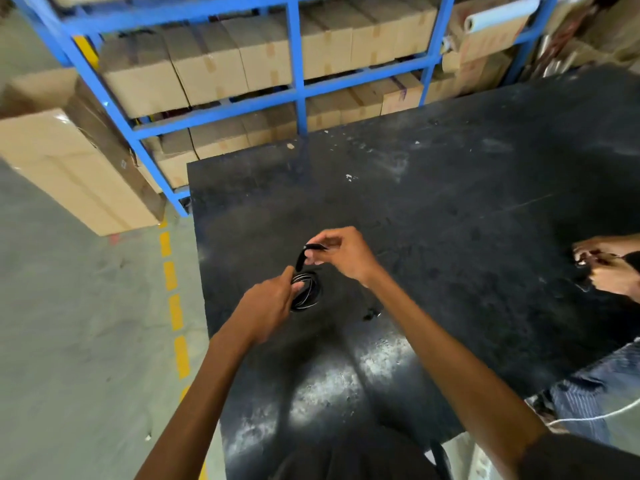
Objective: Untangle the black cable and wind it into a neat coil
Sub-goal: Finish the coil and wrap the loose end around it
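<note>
The black cable (pixel 306 292) is wound into a small round coil, held just above the black table (pixel 450 202). My left hand (pixel 268 306) grips the coil's left side, its fingers closed around the loops. A free end of the cable arches up from the coil to my right hand (pixel 341 252), which pinches the end between thumb and fingers. Part of the coil is hidden behind my left hand.
A small dark piece (pixel 372 314) lies on the table right of the coil. Another person's hands (pixel 609 268) work at the table's right edge. Blue shelving (pixel 298 64) with cardboard boxes stands behind the table. A large box (pixel 69 161) sits on the floor left.
</note>
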### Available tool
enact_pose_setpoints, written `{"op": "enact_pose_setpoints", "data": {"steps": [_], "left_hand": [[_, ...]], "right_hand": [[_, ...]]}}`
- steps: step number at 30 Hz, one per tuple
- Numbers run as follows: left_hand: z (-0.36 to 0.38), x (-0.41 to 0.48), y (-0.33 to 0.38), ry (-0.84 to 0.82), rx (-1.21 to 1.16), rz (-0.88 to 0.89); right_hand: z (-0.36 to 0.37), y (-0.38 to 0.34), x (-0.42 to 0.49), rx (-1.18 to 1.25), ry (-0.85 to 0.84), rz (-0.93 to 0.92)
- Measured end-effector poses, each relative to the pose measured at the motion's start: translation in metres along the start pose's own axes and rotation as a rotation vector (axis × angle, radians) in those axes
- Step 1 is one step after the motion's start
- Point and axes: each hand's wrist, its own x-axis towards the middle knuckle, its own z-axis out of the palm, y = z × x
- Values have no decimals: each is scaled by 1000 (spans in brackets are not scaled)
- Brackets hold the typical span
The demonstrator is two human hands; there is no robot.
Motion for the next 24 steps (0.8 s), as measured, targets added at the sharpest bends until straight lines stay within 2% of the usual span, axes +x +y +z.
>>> {"op": "enact_pose_setpoints", "data": {"steps": [4, 10, 15, 19, 24], "left_hand": [[-9, -9, -7, 59, -23, 1], [-11, -20, -20, 105, -61, 6], [-8, -24, -23, 76, -81, 2], [-3, -25, -26, 73, -80, -3], [-1, -25, -22, 70, -103, -1]], "right_hand": [[4, -14, 4, -68, -239, -12], [6, -21, -2, -132, -355, 34], [6, -25, -13, -86, -503, 100], [6, -31, -20, 21, -535, 201], [18, -34, -29, 69, -486, 229]]}}
